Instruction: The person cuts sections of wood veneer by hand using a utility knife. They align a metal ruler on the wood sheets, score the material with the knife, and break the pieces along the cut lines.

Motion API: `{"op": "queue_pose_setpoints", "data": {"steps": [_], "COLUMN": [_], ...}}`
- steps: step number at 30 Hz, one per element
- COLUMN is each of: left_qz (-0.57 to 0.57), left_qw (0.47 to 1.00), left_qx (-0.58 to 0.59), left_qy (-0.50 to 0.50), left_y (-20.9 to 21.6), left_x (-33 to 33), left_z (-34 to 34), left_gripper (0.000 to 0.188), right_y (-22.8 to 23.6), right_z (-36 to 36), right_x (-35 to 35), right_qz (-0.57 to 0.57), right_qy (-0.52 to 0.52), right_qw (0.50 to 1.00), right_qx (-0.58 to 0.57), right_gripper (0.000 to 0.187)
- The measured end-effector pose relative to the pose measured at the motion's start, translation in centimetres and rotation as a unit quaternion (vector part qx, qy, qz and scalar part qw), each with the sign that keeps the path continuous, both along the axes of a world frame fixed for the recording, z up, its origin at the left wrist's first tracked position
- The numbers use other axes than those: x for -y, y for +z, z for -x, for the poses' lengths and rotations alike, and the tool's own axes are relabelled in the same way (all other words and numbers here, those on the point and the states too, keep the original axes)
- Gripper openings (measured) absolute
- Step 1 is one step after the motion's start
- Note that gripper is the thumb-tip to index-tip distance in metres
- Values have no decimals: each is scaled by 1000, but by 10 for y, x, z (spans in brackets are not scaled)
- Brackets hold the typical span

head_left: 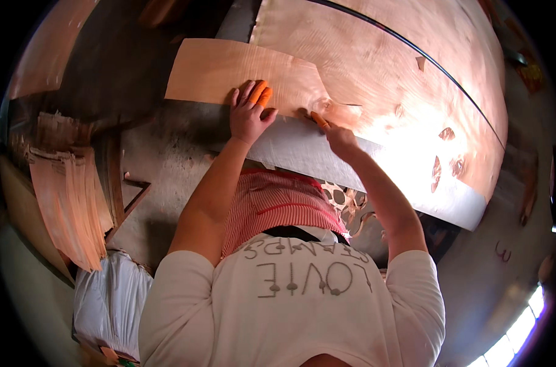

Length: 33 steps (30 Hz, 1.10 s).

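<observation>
My left hand (pixel 249 119) lies with spread fingers on a narrow piece of thin wood veneer (pixel 214 70); two of its fingers wear orange covers. This piece meets a much larger veneer sheet (pixel 376 67), which has knot holes and a bright glare. My right hand (pixel 341 139) is closed round a small knife (pixel 305 113), its dark tip at the veneer's near edge beside a knot. Orange shows at that grip, but I cannot tell whether it is handle or finger cover. Both veneers rest on a grey metal-topped table (pixel 278 144).
A thin black strip (pixel 412 49) crosses the large sheet. Left of me stand stacked veneer strips (pixel 70 199), a rusty metal frame (pixel 131 211) and a white plastic-wrapped bundle (pixel 114 296). Veneer scraps with holes (pixel 342 199) lie below the table's near edge.
</observation>
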<state>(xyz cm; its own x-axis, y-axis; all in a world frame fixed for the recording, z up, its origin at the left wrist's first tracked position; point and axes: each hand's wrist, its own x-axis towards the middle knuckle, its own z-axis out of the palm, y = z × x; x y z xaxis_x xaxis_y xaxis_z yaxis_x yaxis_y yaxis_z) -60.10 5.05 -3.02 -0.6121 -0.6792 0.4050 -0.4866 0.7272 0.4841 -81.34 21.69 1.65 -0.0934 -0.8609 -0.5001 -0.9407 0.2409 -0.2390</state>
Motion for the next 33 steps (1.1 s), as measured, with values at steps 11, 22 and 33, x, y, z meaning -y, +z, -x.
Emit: {"op": "queue_pose_setpoints", "data": {"steps": [11,22,33], "left_qz": [32,24,90], "left_qw": [999,994,946], "left_qx": [35,99,194], "left_qy": [-13,-34,-245], "left_y": [1,16,33], "left_x": [0,17,89], "left_z": [1,6,13], "left_gripper": [46,51,45], "right_y": [8,-4,-13], "right_z": [-66,-81,-86], "right_x": [-48,18,10], "right_qz": [177,135,95], "right_qy": [-368,-224,-150], "right_qw": [890,958,983], "right_qx": [205,116,52], "right_gripper": [52,51,48]}}
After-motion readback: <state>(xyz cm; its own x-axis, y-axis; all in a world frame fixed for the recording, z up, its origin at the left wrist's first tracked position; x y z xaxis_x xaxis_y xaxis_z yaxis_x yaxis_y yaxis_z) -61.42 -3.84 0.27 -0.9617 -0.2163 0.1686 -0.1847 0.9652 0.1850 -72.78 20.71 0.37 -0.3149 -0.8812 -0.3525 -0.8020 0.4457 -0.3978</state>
